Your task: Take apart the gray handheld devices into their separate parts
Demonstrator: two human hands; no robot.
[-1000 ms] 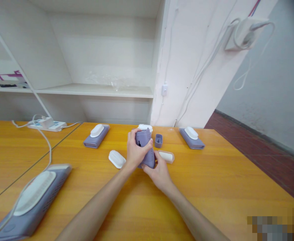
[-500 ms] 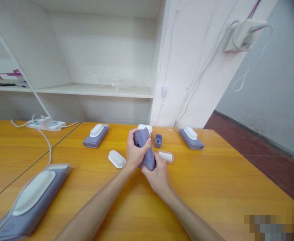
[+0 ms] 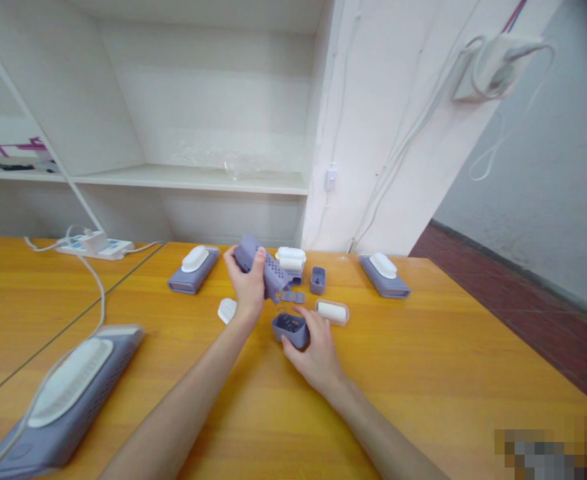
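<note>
One wide wooden desk (image 3: 423, 373) carries everything shown. Largest on it is the purple unit with a white pad (image 3: 61, 400), at the near left edge with a white cable running over it. Two smaller purple units lie farther back: one to the left (image 3: 192, 272), one to the right (image 3: 383, 275). Left hand (image 3: 247, 283): raised above the desk, its grip closed around a perforated purple shell (image 3: 263, 265), held tilted. Right hand (image 3: 313, 347): low on the desk, its grip pinching a purple end cap (image 3: 290, 329) that rests on the surface, apart from the shell. Just beside it lie a clear-rimmed white insert (image 3: 332, 311), a small purple cup (image 3: 317, 280), and a white pad (image 3: 226, 310) partly hidden behind the left wrist
</note>
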